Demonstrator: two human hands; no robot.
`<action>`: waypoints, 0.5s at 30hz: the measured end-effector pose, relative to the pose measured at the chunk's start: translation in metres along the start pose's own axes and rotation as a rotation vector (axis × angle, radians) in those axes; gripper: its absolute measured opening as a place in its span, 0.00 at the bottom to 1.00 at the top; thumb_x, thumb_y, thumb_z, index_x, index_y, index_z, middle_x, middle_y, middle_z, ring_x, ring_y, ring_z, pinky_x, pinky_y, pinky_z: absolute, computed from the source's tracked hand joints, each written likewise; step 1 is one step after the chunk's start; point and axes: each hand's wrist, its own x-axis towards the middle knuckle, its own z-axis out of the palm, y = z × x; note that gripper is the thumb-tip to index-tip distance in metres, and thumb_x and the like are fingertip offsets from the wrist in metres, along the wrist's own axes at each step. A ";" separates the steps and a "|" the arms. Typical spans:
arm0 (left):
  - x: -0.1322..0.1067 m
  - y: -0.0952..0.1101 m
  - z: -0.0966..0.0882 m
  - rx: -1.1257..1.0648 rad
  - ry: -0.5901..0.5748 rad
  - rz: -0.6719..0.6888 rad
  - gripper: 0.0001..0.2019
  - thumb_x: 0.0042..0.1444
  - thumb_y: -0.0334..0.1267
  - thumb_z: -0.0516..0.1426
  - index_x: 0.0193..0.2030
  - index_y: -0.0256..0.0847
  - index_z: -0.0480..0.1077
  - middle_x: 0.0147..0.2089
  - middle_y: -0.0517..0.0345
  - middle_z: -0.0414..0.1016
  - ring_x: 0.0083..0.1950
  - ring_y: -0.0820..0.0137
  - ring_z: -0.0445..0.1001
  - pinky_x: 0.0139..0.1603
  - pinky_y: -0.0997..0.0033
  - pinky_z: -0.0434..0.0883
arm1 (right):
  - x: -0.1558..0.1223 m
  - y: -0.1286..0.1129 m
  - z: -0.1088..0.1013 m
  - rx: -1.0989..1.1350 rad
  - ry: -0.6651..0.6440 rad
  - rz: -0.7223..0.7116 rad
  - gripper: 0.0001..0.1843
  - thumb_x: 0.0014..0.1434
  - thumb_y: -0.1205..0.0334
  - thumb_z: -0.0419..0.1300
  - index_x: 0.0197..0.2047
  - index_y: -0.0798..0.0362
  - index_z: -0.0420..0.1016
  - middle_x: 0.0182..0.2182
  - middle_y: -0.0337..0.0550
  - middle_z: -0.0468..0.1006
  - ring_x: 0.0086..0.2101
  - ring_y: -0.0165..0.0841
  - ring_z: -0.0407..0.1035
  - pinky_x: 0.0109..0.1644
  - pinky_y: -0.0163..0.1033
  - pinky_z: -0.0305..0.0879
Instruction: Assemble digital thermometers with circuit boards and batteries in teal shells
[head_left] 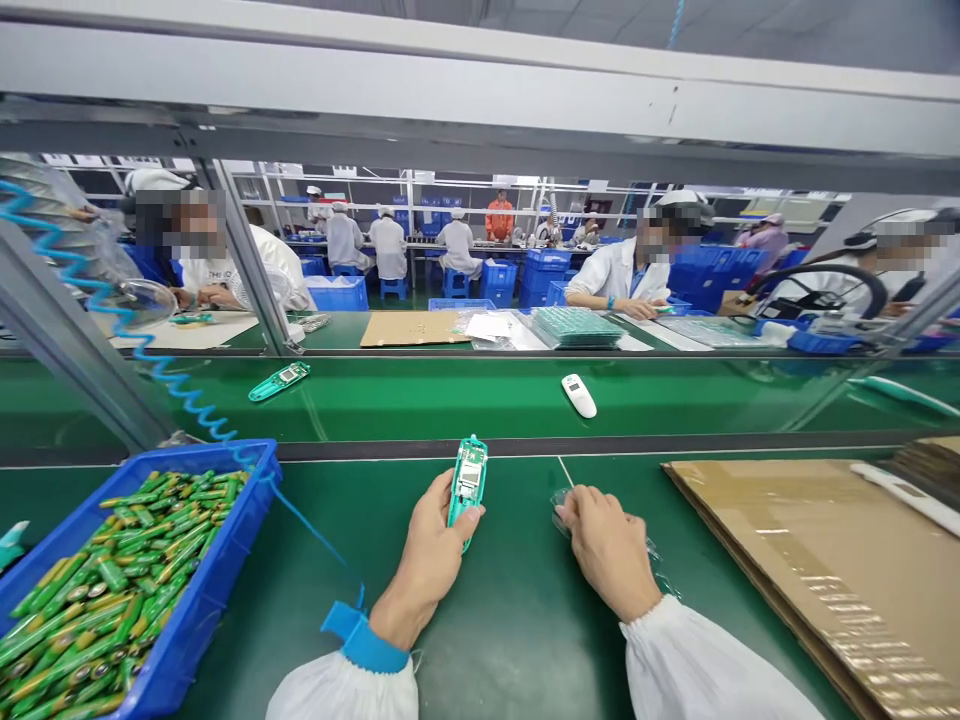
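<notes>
My left hand grips a teal open-backed device casing upright on the green workbench, with a small circuit board and its components showing inside. My right hand rests a short way to the right, its fingers curled over a clear plastic bag. Most of the bag is hidden under that hand. Within reach of my left hand, though not touching it, a blue plastic tray holds many loose green cylindrical batteries.
A green conveyor belt runs across beyond the bench, carrying a white device and a teal device. A cardboard sheet lies to the right. A blue coiled air hose hangs left. Co-workers sit beyond the belt.
</notes>
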 end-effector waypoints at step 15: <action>-0.001 0.013 0.008 -0.222 0.010 -0.276 0.29 0.36 0.48 0.74 0.47 0.44 0.78 0.25 0.61 0.69 0.28 0.72 0.65 0.25 0.75 0.63 | -0.016 0.258 -0.256 -0.458 0.095 0.718 0.19 0.56 0.54 0.54 0.43 0.54 0.80 0.39 0.50 0.80 0.37 0.39 0.74 0.40 0.39 0.65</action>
